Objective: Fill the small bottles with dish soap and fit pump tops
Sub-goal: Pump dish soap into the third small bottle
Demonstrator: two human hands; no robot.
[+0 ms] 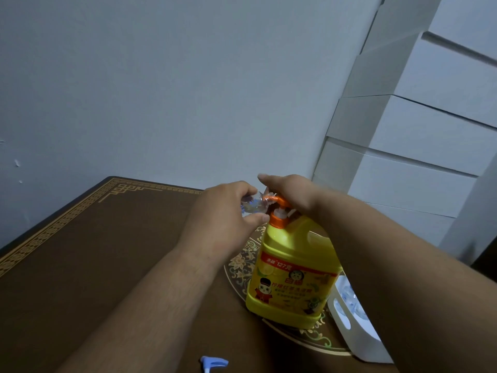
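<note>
Looks like a room in a home. Brown table [113, 251] with a gold fret border and floral medallion, pushed against a plain pale wall [174, 90]. Stack of white boxes [419, 146] in the corner. Household dish soap jug [293, 273] on the tabletop.

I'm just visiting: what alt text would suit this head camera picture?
A left hand holds a small clear bottle at the orange pump of a yellow dish soap jug, which the right hand presses, on a brown table.
</note>
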